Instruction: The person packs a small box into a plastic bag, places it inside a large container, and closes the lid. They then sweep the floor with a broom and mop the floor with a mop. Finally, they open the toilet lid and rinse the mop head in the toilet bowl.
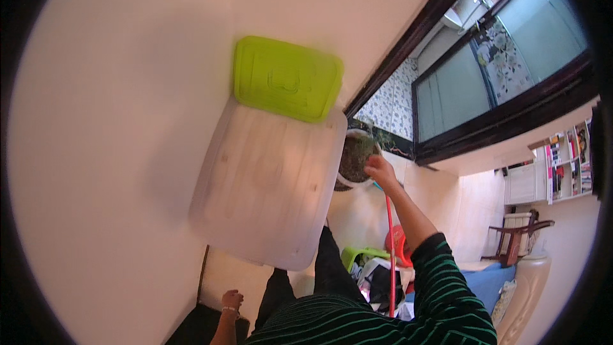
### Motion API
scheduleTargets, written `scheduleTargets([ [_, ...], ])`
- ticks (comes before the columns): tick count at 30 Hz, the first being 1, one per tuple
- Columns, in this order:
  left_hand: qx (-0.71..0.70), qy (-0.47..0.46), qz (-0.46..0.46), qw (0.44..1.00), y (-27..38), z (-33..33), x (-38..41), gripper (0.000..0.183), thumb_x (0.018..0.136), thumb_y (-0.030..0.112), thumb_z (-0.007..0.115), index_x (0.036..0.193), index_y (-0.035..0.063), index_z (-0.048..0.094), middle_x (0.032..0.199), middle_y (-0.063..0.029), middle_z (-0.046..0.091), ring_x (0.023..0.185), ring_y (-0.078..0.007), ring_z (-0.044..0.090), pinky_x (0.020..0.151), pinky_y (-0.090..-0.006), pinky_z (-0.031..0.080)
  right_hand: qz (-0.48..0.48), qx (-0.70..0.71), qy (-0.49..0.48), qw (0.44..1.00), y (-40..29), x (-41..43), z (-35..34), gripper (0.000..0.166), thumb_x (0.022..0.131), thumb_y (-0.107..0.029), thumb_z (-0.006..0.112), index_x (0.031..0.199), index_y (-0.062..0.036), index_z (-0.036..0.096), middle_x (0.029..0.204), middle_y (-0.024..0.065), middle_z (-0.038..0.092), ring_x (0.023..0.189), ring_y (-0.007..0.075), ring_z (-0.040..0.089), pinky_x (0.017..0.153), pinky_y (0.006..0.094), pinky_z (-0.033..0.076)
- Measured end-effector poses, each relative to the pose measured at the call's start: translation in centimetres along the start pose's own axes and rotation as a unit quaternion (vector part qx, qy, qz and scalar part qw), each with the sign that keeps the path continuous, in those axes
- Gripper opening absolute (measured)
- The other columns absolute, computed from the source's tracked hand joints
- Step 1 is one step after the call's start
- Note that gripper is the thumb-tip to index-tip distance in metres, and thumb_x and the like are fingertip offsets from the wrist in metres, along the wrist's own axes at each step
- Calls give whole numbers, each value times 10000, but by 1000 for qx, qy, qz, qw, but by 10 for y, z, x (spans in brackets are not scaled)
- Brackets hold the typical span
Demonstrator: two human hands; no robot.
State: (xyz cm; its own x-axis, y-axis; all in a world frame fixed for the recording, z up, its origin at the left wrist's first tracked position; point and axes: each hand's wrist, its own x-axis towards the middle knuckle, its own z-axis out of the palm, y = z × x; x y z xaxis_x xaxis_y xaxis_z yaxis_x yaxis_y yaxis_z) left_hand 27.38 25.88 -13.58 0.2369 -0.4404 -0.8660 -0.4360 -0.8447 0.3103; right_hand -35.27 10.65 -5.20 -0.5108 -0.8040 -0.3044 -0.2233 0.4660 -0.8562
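My right hand (pixel 380 170) reaches out over a round plant pot (pixel 355 185) with a pale rim and dark soil. Its fingers are bent and blurred, and whether they pinch anything cannot be told. Thin green foliage (pixel 366 143) rises at the pot's far side. A red pole (pixel 392 268) runs below my right forearm; its far end passes behind the wrist beside a bit of teal. My left hand (pixel 232 300), with a bracelet at the wrist, hangs low near the wall, fingers curled in and nothing visible in it. Before me stands a large translucent plastic storage box (pixel 268 177).
A lime-green plastic lid (pixel 287 81) rests at the box's far end, against the wall. Right of the pot is a dark door frame (pixel 421 153). Near my legs are a green basket (pixel 349 255), a bag (pixel 378 278) and a red plastic item (pixel 404 249). A wooden chair (pixel 515 239) stands farther right.
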Motion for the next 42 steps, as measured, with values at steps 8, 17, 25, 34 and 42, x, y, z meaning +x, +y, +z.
scheduleTargets([
  [8,-234,-16,-152,960,-72,77,-6,238,783,301,404,738,82,483,723,-165,481,590,-263,417,440,-376,267,-105,-166,63,979,-103,247,31,651,626,-257,728,1157,-6,447,1111,164,520,966,249,538,798,359,442],
  [17,-129,19,34,991,34,174,-65,247,752,177,584,931,6,584,774,-115,599,666,-204,565,516,-292,450,-117,-213,77,967,-123,315,56,666,569,-278,739,1103,12,466,1030,191,540,965,301,524,812,378,419],
  [25,-214,7,-71,974,90,167,-55,370,702,90,603,1038,-29,503,761,-124,625,619,-201,610,488,-285,487,-238,-156,-37,958,-112,143,78,383,615,-197,664,892,9,499,820,217,543,786,400,527,648,423,426],
  [34,-71,-53,35,995,135,118,-40,363,743,115,575,1066,-36,506,828,-119,611,685,-182,602,554,-276,495,-356,-209,-92,906,-68,-70,60,176,562,-82,620,665,-54,480,633,123,453,600,311,484,485,414,376],
  [42,-318,-277,117,899,250,107,-93,596,810,301,564,1260,29,284,1066,-177,527,865,-270,580,701,-394,509,-401,-277,-333,807,-45,-151,106,81,654,-109,541,699,-76,482,649,107,466,629,311,494,531,420,401],
])
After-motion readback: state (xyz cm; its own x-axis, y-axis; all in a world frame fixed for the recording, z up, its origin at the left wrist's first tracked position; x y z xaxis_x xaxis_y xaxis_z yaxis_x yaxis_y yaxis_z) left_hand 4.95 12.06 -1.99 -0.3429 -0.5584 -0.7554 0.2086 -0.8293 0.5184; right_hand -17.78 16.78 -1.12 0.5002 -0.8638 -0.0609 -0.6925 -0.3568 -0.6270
